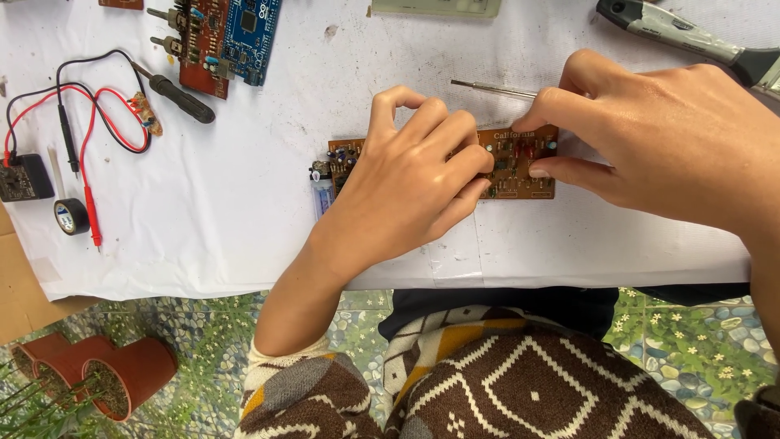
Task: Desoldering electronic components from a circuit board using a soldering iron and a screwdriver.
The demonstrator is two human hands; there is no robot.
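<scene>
your left hand (414,175) is lying over the brown circuit board (520,167), fingers curled and pinching down on its middle. your right hand (658,142) is gripping the board's right end, thumb under its near edge, forefinger on its far edge. the board is sitting flat on the white table cover (244,203). a thin metal rod (491,88) is lying just beyond your right forefinger. far off to your left hand's side, red and black test leads (89,122) are coiling beside a blue board (252,32).
</scene>
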